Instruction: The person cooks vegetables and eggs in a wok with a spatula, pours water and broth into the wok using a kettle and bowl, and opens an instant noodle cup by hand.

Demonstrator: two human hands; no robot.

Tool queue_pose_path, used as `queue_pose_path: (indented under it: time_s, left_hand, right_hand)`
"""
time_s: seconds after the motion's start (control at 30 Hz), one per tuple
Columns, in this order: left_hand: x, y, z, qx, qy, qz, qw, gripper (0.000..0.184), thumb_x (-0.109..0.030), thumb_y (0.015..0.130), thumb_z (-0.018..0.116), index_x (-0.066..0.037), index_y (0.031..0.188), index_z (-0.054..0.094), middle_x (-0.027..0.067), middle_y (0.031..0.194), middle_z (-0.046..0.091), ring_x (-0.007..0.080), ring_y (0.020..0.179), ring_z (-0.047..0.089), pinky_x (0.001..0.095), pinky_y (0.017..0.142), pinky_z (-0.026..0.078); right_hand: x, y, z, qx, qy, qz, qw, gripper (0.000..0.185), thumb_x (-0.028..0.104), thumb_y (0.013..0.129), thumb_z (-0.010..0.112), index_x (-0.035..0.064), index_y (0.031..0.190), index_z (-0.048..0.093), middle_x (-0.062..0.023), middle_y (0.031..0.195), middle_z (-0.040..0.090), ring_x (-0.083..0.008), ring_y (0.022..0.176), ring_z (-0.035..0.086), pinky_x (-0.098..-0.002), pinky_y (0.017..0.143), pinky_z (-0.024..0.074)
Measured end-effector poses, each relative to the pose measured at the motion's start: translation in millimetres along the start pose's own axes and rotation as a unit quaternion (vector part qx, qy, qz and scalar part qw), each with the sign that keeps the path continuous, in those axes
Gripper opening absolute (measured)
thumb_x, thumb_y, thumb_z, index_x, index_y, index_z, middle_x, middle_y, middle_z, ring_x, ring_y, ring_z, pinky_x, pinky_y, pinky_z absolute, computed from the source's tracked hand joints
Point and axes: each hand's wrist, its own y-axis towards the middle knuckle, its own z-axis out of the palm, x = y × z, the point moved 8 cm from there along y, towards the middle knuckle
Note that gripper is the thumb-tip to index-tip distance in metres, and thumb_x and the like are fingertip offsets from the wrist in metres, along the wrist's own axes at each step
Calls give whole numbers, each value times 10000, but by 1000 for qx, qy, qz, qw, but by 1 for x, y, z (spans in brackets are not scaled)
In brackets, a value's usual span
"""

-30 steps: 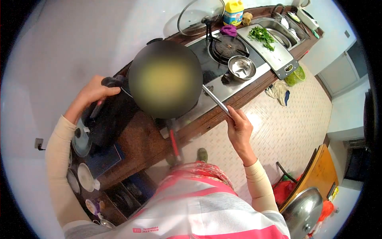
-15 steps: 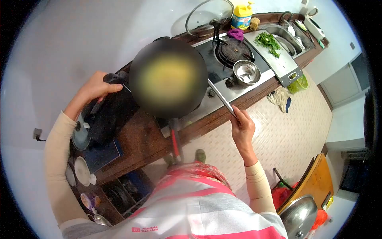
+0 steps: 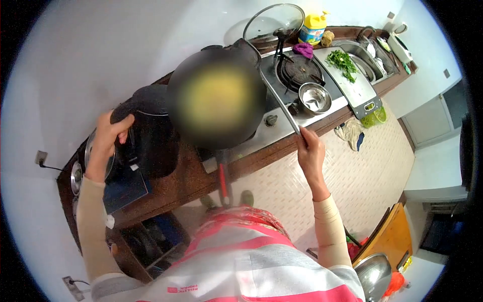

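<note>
My right hand (image 3: 311, 153) is closed around the long metal handle of a spatula (image 3: 283, 102). Its dark, broad head seems to lie at the upper right rim of a black frying pan (image 3: 176, 123). The pan sits over the stove's left side, its black and red handle (image 3: 224, 183) pointing towards me; the yellow food (image 3: 216, 98) inside is blurred. Left of the pan, my left hand (image 3: 108, 133) has its fingers curled on a black, curved object (image 3: 143, 99) with a thin pale edge. What kind of thing this is stays unclear.
On the stove (image 3: 334, 98) stand a metal bowl (image 3: 315, 98) and a bare burner (image 3: 301, 73). Right of it, chopped greens (image 3: 342, 64) lie on a cutting board (image 3: 358, 88) beside the sink (image 3: 382, 63). A glass lid (image 3: 274, 22) and a yellow pump bottle (image 3: 313, 28) stand behind.
My left hand has moved left and down with the black object. The spatula's head has come out from the middle of the pan to its upper right rim. The view has shifted slightly.
</note>
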Motion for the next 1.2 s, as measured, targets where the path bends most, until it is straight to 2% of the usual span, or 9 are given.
queue_pose_path:
  time_s: [0.17, 0.3, 0.4, 0.6, 0.63, 0.73, 0.83, 1.1, 1.2]
  left_hand:
    - [33, -46, -23, -110, -139, 47, 983, 135, -103, 825, 611, -31, 763, 516, -5, 539, 426, 89, 416, 367, 242, 409, 308]
    - [40, -91, -34, -162, -186, 85, 965, 101, -74, 824, 619, -16, 845, 540, -5, 554, 432, 88, 423, 366, 243, 402, 300]
    - [82, -112, -53, -153, -189, 96, 965, 385, -132, 859, 623, -10, 1170, 430, -14, 536, 362, 98, 424, 323, 250, 407, 284]
    - [122, -171, -70, -345, -257, 33, 902, 868, -157, 840, 659, -38, 1426, 30, 9, 551, 364, 119, 447, 326, 271, 413, 285]
    - [116, -171, -65, -277, -234, 48, 931, 820, -172, 843, 658, -39, 1430, 101, 11, 559, 366, 119, 452, 322, 279, 419, 282]
    - [106, -180, -58, -259, -232, 124, 930, 298, -139, 840, 652, -11, 1082, 536, 8, 633, 483, 88, 461, 359, 249, 413, 303]
    - [102, -188, -54, -315, -232, 104, 915, 302, -169, 836, 665, -16, 1064, 540, 13, 638, 489, 88, 467, 363, 249, 416, 306]
    - [117, -188, -48, -272, -228, 115, 928, 235, -155, 819, 681, 1, 956, 570, 25, 623, 509, 89, 441, 376, 243, 396, 308]
    - [115, -188, -45, -270, -222, 111, 930, 228, -151, 813, 685, 7, 930, 570, 24, 622, 513, 90, 439, 385, 241, 393, 311]
  right_hand:
    - [36, 42, 13, -31, -223, -134, 965, 278, 102, 751, 619, 120, 1028, 615, -58, 801, 564, -238, 747, 594, -364, 592, 475]
    - [41, 69, 52, 23, -330, -186, 925, 328, 83, 739, 595, 110, 1066, 581, -40, 859, 571, -229, 805, 589, -345, 632, 501]
    - [52, 74, 70, 57, -349, -203, 913, 266, 108, 769, 559, 95, 1032, 599, -47, 849, 577, -247, 841, 593, -383, 634, 491]
    - [56, 51, 77, 97, -351, -229, 903, 295, 107, 771, 561, 88, 1064, 587, -49, 831, 554, -230, 772, 566, -363, 583, 482]
    - [54, 46, 77, 102, -354, -234, 900, 294, 109, 773, 564, 86, 1065, 584, -48, 826, 549, -230, 761, 560, -362, 577, 481]
    - [61, 25, 67, 104, -341, -248, 901, 297, 114, 775, 573, 87, 1071, 575, -36, 806, 518, -220, 740, 543, -352, 561, 474]
    - [68, 6, 54, 111, -348, -265, 892, 329, 107, 766, 581, 96, 1095, 571, -28, 784, 496, -203, 727, 528, -336, 554, 462]
    - [87, 17, 6, 12, -348, -320, 881, 358, 62, 735, 575, 104, 1091, 593, -20, 807, 514, -200, 716, 533, -324, 581, 460]
    - [76, 39, 4, 3, -381, -289, 878, 369, 39, 732, 562, 102, 1095, 591, -22, 829, 531, -209, 739, 542, -326, 613, 467]
